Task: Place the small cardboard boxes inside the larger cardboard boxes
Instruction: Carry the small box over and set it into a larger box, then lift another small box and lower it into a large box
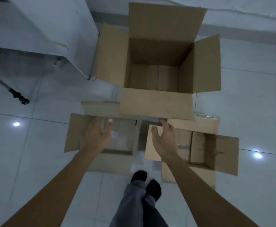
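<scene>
A large open cardboard box [157, 102] stands on the floor ahead, flaps spread, with flat cardboard pieces on its bottom. Two smaller open boxes sit nearer me. The left small box [75, 133] lies under my left hand [98, 136], whose fingers are spread over its opening and hold nothing. The right small box [225, 154] holds a smaller carton [198, 148] inside. My right hand [165, 140] hovers over that box's left flap [150, 151], fingers apart, thumb near the flap's top edge; whether it touches is unclear.
A white cabinet or table [52, 27] stands at the back left, close to the large box. A dark stand foot [19, 95] rests on the tiled floor at left. My legs and dark socks [143, 182] are just behind the two small boxes.
</scene>
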